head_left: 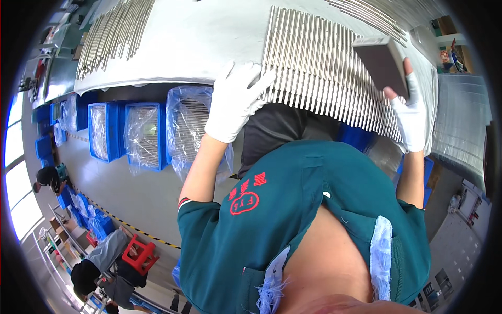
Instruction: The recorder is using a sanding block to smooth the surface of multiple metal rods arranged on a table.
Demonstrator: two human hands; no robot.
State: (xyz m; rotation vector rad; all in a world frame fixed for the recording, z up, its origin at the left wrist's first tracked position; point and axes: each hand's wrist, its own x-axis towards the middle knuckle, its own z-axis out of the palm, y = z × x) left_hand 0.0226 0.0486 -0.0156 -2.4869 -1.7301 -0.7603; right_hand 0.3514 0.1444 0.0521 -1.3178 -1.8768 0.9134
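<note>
A row of slim silver metal rods [319, 63] lies side by side on the white-covered table, the near ends reaching its front edge. My left hand [238, 99], in a white glove, rests at the left side of this row. Its fingers are apart, with the fingertips against the outermost rods, and nothing shows in its grasp. In my right hand [410, 115], also gloved with bare fingertips showing, is a dark grey rectangular block [381, 63]. I hold it tilted above the right part of the row, thumb and fingers on its lower end.
More rods [115, 31] lie at the table's far left, and another group [371, 15] at the back right. Blue crates [146, 136] with plastic-wrapped rods stand below the table's left side. A red stool [139, 255] and other people are at the lower left.
</note>
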